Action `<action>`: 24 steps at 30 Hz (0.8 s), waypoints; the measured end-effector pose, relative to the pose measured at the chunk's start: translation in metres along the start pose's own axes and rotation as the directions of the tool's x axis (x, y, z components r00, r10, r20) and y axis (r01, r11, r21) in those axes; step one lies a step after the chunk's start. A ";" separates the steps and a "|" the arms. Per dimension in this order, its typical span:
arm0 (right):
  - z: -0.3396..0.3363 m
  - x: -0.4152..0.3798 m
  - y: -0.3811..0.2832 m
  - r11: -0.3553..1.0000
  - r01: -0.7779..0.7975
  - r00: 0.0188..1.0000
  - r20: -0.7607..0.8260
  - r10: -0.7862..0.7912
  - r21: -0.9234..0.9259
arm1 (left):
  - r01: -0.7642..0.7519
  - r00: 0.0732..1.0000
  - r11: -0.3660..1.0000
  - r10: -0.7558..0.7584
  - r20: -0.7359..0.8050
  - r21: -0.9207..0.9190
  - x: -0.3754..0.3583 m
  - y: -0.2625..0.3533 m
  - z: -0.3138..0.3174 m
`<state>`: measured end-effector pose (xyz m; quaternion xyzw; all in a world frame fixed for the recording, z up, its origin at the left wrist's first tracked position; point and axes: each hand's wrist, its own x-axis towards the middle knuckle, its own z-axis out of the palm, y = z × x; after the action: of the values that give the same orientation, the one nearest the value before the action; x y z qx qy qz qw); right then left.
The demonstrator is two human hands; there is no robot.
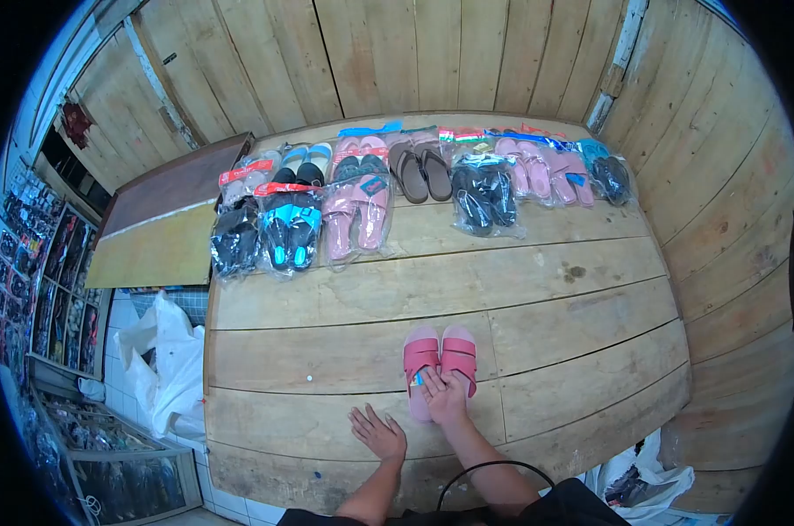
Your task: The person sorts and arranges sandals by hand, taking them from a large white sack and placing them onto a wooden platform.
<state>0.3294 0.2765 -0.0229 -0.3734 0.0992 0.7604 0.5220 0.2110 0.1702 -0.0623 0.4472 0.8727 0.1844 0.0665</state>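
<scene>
A pair of pink slide sandals [459,353] with darker pink crossed straps lies side by side on the wooden table [327,351], toes pointing away from me. My right hand [445,396] is turned palm up over their heel ends, fingers extended and overlapping the left sandal's strap. A small blue and yellow tag [417,380] shows on that strap beside the fingertips. To the left of the sandals, my left hand [379,432] rests palm down on the boards with its fingers spread, holding nothing.
Plastic-wrapped sandals stand in rows along the table's back, including a pink pair [355,215], a black-and-blue pair [290,230] and a black pair [486,197]. Brown flip-flops [421,171] lie among them. White sacks [162,368] sit on the floor at left and right. Wooden walls [721,184] border the table.
</scene>
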 end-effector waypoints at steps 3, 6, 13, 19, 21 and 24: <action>0.027 0.004 -0.007 0.993 0.043 0.996 -0.079 -0.034 0.110 | 0.049 0.999 0.999 -0.049 0.019 0.020 0.004 0.007 -0.002; 0.048 0.019 -0.012 0.978 0.054 0.984 -0.179 -0.018 0.200 | 0.059 0.997 0.997 -0.060 0.043 0.041 0.008 0.008 -0.002; 0.112 0.090 -0.038 0.964 0.122 0.992 -0.006 -0.124 0.237 | 0.085 0.994 0.995 -0.089 0.071 0.054 0.013 0.004 0.007; 0.222 0.168 -0.090 0.952 0.162 0.955 0.201 -0.217 0.260 | 0.080 0.992 0.996 -0.083 0.091 0.036 0.018 0.004 0.006; 0.249 0.209 -0.109 0.952 0.163 0.938 0.258 -0.231 0.260 | 0.067 0.992 0.996 -0.074 0.105 0.065 0.019 0.002 0.009; 0.295 0.260 -0.136 0.944 0.207 0.937 0.224 -0.267 0.257 | 0.051 0.993 0.994 -0.061 0.101 0.099 0.018 -0.001 0.013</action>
<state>0.2646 0.6821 0.0419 -0.2187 0.0724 0.7165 0.6585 0.2036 0.1878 -0.0739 0.4339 0.8882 0.1168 0.0953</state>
